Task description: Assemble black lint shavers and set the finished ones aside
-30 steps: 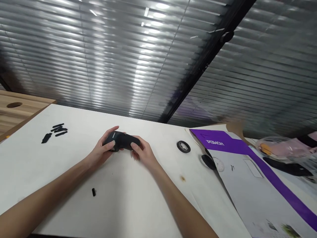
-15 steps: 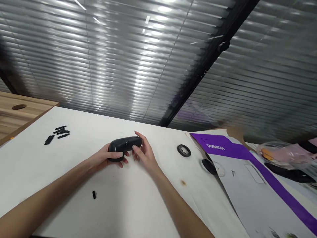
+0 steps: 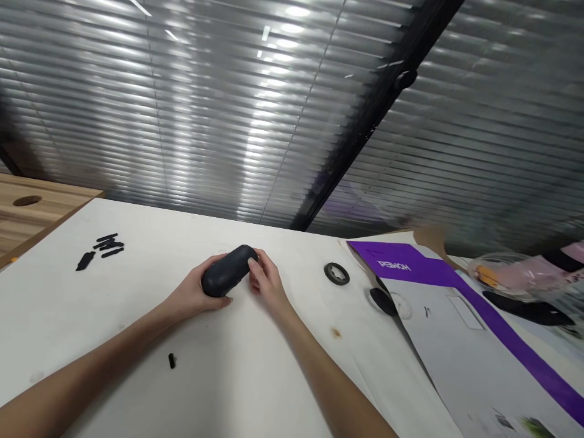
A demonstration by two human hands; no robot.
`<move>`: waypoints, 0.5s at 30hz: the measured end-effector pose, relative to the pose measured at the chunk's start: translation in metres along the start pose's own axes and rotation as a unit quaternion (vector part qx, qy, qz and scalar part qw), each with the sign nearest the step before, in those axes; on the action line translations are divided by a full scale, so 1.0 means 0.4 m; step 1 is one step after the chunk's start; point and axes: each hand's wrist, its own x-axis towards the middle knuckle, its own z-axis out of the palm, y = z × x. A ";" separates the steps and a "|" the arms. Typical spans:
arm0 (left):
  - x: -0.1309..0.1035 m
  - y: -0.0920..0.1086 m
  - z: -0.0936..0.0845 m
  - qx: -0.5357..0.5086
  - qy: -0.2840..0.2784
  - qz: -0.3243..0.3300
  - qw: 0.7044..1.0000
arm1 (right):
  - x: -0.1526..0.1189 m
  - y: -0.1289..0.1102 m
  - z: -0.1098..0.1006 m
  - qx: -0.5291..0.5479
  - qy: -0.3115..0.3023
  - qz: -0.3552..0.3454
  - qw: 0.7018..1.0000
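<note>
Above the white table, both hands hold a smooth, dark, oblong device [image 3: 225, 274] with rounded ends; its exact kind does not show. My left hand [image 3: 194, 289] is wrapped round its left end, the thumb along the near side. At the right end, my right hand [image 3: 269, 280] grips it between thumb and fingers, some of which are hidden behind. A small black cylindrical piece [image 3: 171, 361] lies on the table nearer to me, below the left wrist.
Several thin black pieces [image 3: 108, 243] lie at the left. To the right are a black ring [image 3: 336, 274], a dark rounded part [image 3: 382, 301] and a large purple-and-white printed sheet or box [image 3: 433, 328]. A clear bag [image 3: 515, 280] stands far right; blinds [image 3: 205, 109] line the back.
The device has been turned over in my hands. Its plain, rounded side now faces up and its right end tilts higher. The view has shifted slightly.
</note>
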 end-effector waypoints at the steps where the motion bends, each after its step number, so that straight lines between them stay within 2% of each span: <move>1: -0.001 0.001 0.002 0.019 -0.001 0.005 1.000 | 0.000 -0.003 0.001 -0.011 0.012 -0.004 1.000; 5: -0.005 0.006 0.007 0.071 -0.021 0.022 0.997 | 0.001 -0.009 0.005 -0.052 0.052 -0.040 0.996; 8: -0.007 0.008 0.009 0.085 -0.028 0.020 0.996 | 0.001 -0.009 0.008 -0.065 0.069 -0.043 0.995; 15: -0.010 0.011 0.009 0.081 -0.027 0.007 0.996 | 0.001 -0.009 0.007 -0.081 0.058 -0.044 0.994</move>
